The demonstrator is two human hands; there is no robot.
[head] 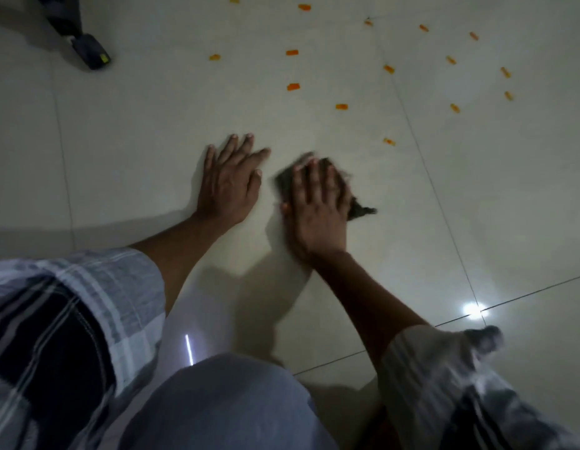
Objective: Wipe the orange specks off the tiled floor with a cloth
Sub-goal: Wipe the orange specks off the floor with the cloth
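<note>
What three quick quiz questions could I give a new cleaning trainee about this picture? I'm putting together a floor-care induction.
1. True or false: the right hand presses a dark crumpled cloth flat onto the pale glossy tiled floor.
2. Where do the small orange specks lie relative to the cloth? A) ahead of it and to the right B) under the person's knee C) behind the left hand, toward the person
3. Fill in: the left hand rests with fingers ____ on the floor.

Key: 1 true; 2 A; 3 spread.
</note>
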